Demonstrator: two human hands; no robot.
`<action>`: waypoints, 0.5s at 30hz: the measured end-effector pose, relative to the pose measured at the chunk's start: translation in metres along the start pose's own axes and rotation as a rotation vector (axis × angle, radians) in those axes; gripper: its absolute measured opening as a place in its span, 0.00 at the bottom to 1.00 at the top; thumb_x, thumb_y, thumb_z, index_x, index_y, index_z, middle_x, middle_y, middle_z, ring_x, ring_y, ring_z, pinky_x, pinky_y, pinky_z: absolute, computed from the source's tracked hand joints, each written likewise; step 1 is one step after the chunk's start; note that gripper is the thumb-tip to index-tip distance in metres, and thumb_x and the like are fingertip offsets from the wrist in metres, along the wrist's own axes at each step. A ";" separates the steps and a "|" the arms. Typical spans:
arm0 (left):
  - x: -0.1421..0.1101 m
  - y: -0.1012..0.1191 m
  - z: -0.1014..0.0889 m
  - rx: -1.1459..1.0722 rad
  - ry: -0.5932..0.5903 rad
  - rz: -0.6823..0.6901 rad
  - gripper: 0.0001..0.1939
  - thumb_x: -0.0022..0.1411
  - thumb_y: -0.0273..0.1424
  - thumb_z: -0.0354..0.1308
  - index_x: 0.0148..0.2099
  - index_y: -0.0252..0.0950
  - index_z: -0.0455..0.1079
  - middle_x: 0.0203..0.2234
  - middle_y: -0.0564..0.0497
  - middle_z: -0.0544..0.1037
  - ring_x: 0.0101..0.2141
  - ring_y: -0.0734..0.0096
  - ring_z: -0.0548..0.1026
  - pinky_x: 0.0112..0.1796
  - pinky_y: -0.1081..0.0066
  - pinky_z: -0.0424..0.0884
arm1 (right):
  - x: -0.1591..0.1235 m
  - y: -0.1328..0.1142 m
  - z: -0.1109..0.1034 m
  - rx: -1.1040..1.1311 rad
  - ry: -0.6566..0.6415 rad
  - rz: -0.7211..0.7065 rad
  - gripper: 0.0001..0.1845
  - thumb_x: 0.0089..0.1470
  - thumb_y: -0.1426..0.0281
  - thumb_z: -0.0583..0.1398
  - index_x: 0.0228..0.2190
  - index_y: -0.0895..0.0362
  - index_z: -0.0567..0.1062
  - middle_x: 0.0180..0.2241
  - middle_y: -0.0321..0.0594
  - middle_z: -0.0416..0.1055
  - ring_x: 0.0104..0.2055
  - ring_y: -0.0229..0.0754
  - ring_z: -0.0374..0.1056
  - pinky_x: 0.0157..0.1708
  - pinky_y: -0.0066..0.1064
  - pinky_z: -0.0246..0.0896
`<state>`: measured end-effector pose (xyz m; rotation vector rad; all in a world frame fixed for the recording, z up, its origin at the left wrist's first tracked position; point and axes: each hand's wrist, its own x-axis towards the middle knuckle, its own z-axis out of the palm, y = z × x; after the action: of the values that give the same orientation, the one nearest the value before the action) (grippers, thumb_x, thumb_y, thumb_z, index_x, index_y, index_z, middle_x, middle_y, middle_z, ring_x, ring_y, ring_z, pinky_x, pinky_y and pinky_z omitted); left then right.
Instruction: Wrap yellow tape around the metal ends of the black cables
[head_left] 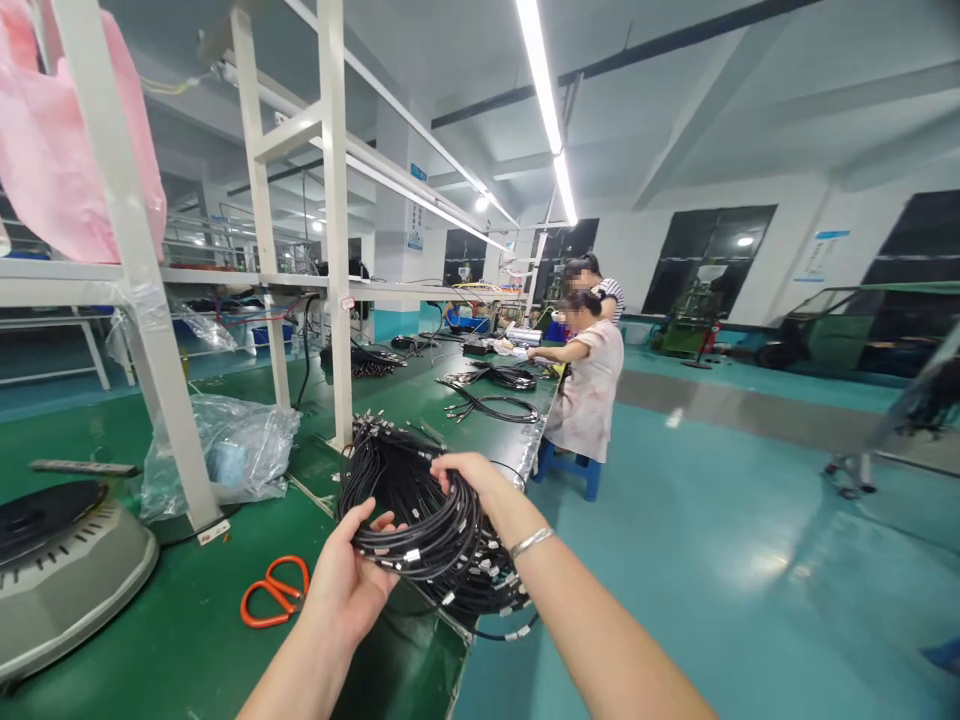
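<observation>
A thick coil of black cables (420, 520) with silver connectors hangs over the near edge of the green workbench (187, 620). My left hand (352, 575) cups the coil from below, with its fingers curled around several strands. From above, my right hand (465, 475) closes over the top of the same coil; a thin bracelet sits on its wrist. Orange-handled scissors (274, 592) lie on the bench just left of my left hand.
A grey round machine (60, 570) sits at the left edge, a clear plastic bag (232, 450) beside a white shelf post (337, 230). More cable coils (495, 400) lie farther along the bench, where two people (592, 370) work. Teal floor (712, 530) opens to the right.
</observation>
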<state>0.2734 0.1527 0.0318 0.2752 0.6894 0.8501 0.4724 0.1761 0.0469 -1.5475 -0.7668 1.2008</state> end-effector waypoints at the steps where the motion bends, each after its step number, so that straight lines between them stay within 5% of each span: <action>1: 0.000 0.001 -0.004 0.019 -0.006 -0.005 0.05 0.58 0.27 0.57 0.31 0.29 0.68 0.20 0.48 0.74 0.22 0.68 0.77 0.26 0.69 0.76 | 0.001 -0.003 0.000 -0.067 0.013 -0.014 0.13 0.59 0.66 0.57 0.43 0.60 0.70 0.40 0.40 0.71 0.35 0.39 0.71 0.34 0.35 0.69; 9: 0.016 -0.021 -0.037 0.246 0.084 -0.120 0.08 0.57 0.22 0.57 0.25 0.29 0.66 0.16 0.47 0.74 0.17 0.70 0.74 0.19 0.72 0.73 | -0.012 0.005 0.002 -0.606 0.136 -0.014 0.11 0.59 0.68 0.57 0.44 0.57 0.71 0.47 0.43 0.69 0.43 0.44 0.69 0.42 0.40 0.67; 15: 0.016 -0.011 -0.042 0.304 0.126 -0.101 0.07 0.57 0.22 0.54 0.26 0.30 0.66 0.15 0.48 0.75 0.16 0.71 0.74 0.17 0.75 0.70 | -0.014 0.019 -0.004 -0.712 0.139 -0.062 0.14 0.58 0.67 0.58 0.45 0.59 0.70 0.47 0.43 0.69 0.45 0.46 0.68 0.43 0.43 0.66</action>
<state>0.2597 0.1557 -0.0121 0.4584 0.9443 0.6684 0.4701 0.1566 0.0337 -2.1307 -1.2194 0.7902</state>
